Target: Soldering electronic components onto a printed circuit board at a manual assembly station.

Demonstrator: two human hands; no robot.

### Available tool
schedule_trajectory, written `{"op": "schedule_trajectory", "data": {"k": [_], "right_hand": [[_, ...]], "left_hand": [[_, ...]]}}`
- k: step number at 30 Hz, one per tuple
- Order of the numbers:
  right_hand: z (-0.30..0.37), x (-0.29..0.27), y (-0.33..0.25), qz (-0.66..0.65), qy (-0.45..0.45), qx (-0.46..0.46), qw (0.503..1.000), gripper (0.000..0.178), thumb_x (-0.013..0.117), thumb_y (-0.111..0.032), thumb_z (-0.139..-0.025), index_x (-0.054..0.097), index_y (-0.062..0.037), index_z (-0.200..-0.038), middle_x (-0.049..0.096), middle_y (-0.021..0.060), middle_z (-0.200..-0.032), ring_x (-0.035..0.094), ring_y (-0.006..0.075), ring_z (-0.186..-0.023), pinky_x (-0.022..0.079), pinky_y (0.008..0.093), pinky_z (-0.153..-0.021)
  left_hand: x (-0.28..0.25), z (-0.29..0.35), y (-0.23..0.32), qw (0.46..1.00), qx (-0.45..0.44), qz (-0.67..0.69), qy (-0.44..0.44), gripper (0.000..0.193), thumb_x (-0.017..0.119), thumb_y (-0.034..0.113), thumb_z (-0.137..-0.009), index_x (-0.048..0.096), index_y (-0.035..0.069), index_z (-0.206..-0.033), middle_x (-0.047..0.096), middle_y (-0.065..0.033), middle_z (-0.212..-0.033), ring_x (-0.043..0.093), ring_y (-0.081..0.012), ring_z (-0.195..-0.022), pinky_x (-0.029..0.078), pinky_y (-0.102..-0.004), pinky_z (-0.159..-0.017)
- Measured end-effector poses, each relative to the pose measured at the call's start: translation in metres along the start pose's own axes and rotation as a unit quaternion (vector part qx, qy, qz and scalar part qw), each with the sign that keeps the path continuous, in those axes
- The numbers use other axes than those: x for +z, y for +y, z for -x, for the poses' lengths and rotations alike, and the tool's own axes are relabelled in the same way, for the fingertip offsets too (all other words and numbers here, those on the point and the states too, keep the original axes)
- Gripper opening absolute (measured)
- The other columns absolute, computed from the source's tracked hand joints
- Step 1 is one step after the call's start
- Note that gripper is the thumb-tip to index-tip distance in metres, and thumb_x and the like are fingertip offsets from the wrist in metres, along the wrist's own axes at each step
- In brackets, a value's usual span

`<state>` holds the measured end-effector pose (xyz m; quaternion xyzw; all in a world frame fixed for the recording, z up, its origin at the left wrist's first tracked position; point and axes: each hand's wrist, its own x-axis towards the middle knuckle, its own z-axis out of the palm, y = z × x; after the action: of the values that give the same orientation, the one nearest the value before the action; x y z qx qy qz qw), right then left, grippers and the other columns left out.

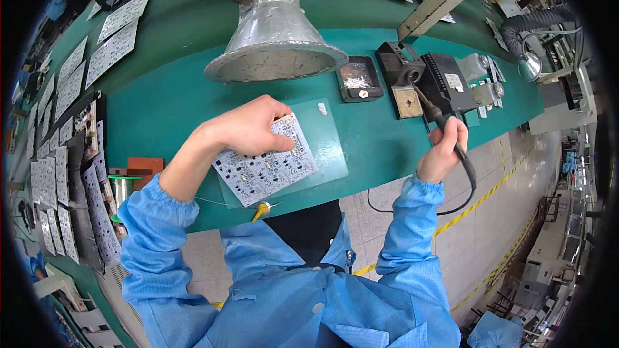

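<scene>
My left hand grips the upper edge of a white circuit board, its thumb lying on the component side. The board rests slantwise over a pale translucent sheet on the green mat. Over at the right, my right hand is closed round the handle of a soldering iron. The iron's tip end points up and left, close to the tan sponge tray of the black iron stand. A yellow-tipped solder wire holder lies near the board's lower corner.
Above the board hangs a metal fume hood. A black tray of small parts, a black soldering station and a glass jar stand at the back right. A solder spool and racked boards are at left.
</scene>
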<state>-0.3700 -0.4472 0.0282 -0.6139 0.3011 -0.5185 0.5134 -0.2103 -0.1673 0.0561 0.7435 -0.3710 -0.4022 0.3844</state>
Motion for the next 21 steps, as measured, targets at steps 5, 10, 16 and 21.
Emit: {"op": "schedule_trajectory", "data": {"k": [5, 10, 16, 21], "right_hand": [[-0.032, 0.003, 0.005, 0.065, -0.110, 0.084, 0.988, 0.031, 0.061, -0.033, -0.094, 0.064, -0.0064, -0.110, 0.067, 0.0021, -0.082, 0.051, 0.0049, -0.064, 0.039, 0.0194, -0.056], [-0.047, 0.018, 0.024, -0.065, -0.195, 0.257, 0.944, 0.049, 0.052, -0.045, -0.096, 0.052, -0.0110, -0.132, 0.069, 0.0057, -0.107, 0.055, 0.0072, -0.070, 0.046, 0.0218, -0.060], [-0.045, 0.025, 0.035, -0.191, -0.165, 0.311, 0.916, 0.048, 0.052, -0.047, -0.096, 0.054, -0.0093, -0.126, 0.068, 0.0074, -0.108, 0.055, 0.0087, -0.065, 0.043, 0.0201, -0.056], [0.028, -0.025, -0.014, -0.223, -0.266, 0.297, 0.890, 0.027, 0.055, -0.026, -0.095, 0.063, -0.0026, -0.105, 0.066, 0.0109, -0.084, 0.049, 0.0091, -0.052, 0.041, 0.0209, -0.047]], "left_hand": [[0.010, -0.009, 0.006, 0.987, -0.014, -0.136, 0.084, 0.041, 0.073, 0.014, -0.074, 0.064, -0.004, -0.110, 0.067, -0.0206, -0.095, 0.065, -0.0346, -0.091, 0.051, -0.0389, -0.084], [0.030, 0.000, 0.005, 0.961, 0.013, -0.235, 0.143, 0.048, 0.071, 0.017, -0.076, 0.058, -0.007, -0.116, 0.059, -0.0224, -0.109, 0.059, -0.0392, -0.103, 0.047, -0.0437, -0.092], [0.045, 0.025, 0.021, 0.927, 0.129, -0.241, 0.256, 0.042, 0.072, 0.012, -0.075, 0.059, -0.004, -0.111, 0.059, -0.0198, -0.115, 0.059, -0.0386, -0.103, 0.049, -0.0423, -0.088], [0.044, 0.054, 0.025, 0.908, 0.172, -0.214, 0.317, 0.038, 0.069, 0.002, -0.073, 0.059, -0.004, -0.110, 0.056, -0.0228, -0.121, 0.059, -0.0370, -0.106, 0.047, -0.0398, -0.090]]}}
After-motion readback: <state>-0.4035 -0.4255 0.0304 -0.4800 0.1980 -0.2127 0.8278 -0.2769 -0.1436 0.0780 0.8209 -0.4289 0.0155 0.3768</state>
